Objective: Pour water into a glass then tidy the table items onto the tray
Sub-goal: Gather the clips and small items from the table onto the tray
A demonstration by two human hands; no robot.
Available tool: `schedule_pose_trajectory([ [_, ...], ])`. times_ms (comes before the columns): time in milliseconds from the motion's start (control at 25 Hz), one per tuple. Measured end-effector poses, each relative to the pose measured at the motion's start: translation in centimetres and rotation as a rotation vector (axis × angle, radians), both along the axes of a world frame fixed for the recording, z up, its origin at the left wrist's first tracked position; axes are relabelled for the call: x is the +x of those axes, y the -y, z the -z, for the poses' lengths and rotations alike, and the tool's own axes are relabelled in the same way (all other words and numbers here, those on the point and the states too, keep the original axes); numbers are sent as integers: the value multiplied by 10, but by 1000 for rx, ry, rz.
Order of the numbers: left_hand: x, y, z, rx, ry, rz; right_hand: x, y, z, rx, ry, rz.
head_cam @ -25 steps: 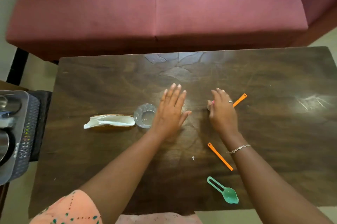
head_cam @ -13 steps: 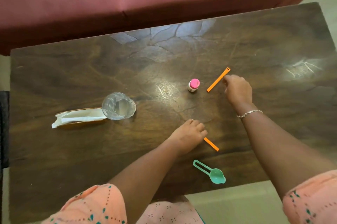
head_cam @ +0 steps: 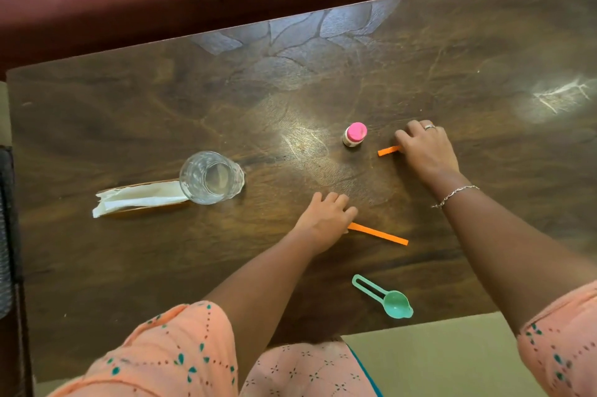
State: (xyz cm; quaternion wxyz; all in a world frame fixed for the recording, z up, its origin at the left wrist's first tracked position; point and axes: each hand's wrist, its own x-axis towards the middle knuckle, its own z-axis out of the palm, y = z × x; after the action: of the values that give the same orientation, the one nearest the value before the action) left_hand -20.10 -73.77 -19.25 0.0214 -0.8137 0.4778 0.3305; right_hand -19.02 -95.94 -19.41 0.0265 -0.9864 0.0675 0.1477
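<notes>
Left fingers (head_cam: 343,203) pinch near orange strip (head_cam: 381,234), right fingers (head_cam: 404,138) pinch far strip (head_cam: 387,151), pink-capped bottle (head_cam: 354,134) beside

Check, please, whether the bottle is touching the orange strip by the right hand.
Apart. The head view shows bare table between the bottle and the near end of the strip; its other end lies under the right hand.

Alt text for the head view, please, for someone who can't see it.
The left hand holds the near orange strip and the right hand the far orange strip, on a wooden table. A glass, napkin, pink-capped bottle and green scoop sit nearby.
</notes>
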Motion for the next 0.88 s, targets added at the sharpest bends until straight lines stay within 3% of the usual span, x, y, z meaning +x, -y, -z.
schedule_pose_trajectory([
  [160, 0, -1, -8, -137, -90, -220, -5, -7, -5, 42, 38, 92],
  [320, 2, -20, -27, -321, -304, -674, -21, -37, -28, 326, 228, 455],
  [440, 8, -36, -39, -404, -431, -877, -29, -63, -53, 571, 304, 627],
  [600, 17, -65, -60, -640, -572, -1068, -24, -112, -90, 830, 336, 683],
  [880, 35, -164, -118, -1011, -597, -1292, 17, -219, -136, 1267, 314, 690],
])
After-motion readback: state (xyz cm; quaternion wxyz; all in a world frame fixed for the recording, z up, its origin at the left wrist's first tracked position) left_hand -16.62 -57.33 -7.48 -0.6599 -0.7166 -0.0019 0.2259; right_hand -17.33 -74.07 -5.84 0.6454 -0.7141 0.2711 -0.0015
